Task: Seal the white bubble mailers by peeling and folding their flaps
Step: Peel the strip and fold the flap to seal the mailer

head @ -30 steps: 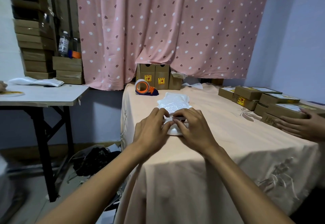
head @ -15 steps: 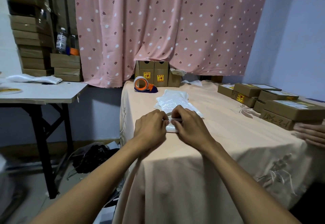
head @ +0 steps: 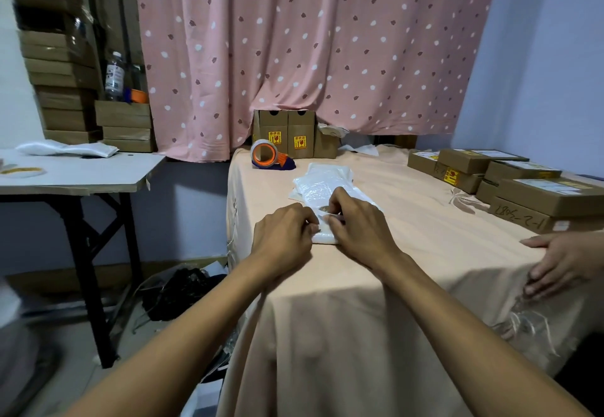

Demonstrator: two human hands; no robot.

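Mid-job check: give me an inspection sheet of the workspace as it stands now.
Surface: table under a peach cloth that drapes over the near edge.
Job's things: near mailer under both hands; mailer stack behind it.
Clutter: tape dispenser; upright cartons at the back; flat brown boxes on the right.
Grippers: left hand and right hand both pinch the near mailer's flap end; another person's hand rests on the cloth at right.
Cables: nothing seen.
Surroundings: pink dotted curtain; side table at left.
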